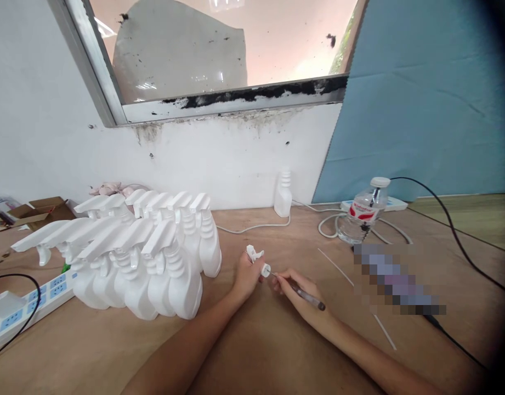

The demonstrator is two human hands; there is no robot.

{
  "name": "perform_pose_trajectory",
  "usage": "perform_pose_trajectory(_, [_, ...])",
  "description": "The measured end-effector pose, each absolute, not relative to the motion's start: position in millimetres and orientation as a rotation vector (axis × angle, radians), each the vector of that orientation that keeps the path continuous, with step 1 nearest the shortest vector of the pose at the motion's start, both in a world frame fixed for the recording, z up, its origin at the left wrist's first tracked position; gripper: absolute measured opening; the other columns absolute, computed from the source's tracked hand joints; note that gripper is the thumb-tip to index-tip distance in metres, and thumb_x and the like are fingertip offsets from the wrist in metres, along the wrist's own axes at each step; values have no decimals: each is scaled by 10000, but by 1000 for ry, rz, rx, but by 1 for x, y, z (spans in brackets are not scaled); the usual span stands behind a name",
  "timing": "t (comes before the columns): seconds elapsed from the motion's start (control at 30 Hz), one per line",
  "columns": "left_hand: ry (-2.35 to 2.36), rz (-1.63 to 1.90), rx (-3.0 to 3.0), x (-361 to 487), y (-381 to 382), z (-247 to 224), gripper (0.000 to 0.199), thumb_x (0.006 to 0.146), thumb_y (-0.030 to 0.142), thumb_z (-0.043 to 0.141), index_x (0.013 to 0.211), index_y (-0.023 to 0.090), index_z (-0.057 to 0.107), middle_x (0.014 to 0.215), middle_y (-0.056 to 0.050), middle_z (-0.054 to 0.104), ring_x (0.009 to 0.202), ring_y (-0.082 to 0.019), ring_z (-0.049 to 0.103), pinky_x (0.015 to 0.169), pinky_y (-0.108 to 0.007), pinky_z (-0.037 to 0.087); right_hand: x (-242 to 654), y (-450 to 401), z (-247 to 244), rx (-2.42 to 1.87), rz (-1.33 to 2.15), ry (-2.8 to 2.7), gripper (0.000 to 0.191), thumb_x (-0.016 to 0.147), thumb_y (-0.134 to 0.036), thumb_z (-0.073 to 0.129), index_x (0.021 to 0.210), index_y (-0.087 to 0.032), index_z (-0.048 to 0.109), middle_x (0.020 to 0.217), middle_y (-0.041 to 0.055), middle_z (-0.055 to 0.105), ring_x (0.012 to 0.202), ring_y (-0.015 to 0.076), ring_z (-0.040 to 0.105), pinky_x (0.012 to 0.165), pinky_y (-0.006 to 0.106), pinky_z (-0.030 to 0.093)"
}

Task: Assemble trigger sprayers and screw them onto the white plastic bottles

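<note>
My left hand [249,274] is closed around a white trigger spray head [254,253], its round collar turned toward the right. In my right hand [297,291] is a slim pen-like tool [307,297] with a dark translucent handle. Its thin tip points into or against the collar; which of these I cannot tell. Both hands are just above the wooden table, close together. A thin white plastic tube [335,266] lies to the right of my right hand, and another thin white length [384,332] shows nearer me. White spray bottles [143,291] with trigger heads stand in rows at the left.
One white bottle without a trigger head [283,197] stands by the wall. At the right are a clear water bottle [359,214], a blurred-out object [396,280] and cables. A power strip [50,291] and an open cardboard box [44,211] lie far left on the table [277,351].
</note>
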State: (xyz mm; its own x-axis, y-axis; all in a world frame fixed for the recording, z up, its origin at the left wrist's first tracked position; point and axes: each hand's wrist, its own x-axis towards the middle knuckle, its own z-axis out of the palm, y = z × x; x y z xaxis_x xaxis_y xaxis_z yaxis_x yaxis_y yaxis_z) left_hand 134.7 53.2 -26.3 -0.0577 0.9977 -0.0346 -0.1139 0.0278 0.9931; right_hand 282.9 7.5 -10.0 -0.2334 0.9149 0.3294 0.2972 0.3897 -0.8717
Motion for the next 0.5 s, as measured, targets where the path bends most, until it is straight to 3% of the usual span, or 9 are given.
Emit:
perform_pose_trajectory(0.1, [1170,1264,1049,133,54,-26,302,733,423,633,745,198,432,469,77,510,321,-66,421,315,-166,245,281,11,-7,-1066,926,-1689,319,882,-442,483,731,-190,606,702,41,672,634,159,628,619,275,517])
perform_pose_trajectory(0.3, [1068,1229,998,129,54,-23,326,741,493,563,760,207,408,419,73,480,300,-85,411,306,-171,235,278,8,-2,-988,1044,-1678,287,873,-441,509,768,-197,617,789,55,705,761,182,664,740,294,522])
perform_pose_trajectory(0.5, [1090,1245,996,132,54,-22,353,711,495,616,723,201,422,433,58,509,299,-79,421,304,-173,236,282,7,-13,-1015,661,-1913,198,910,-331,441,853,-224,597,819,40,673,753,176,632,707,293,503])
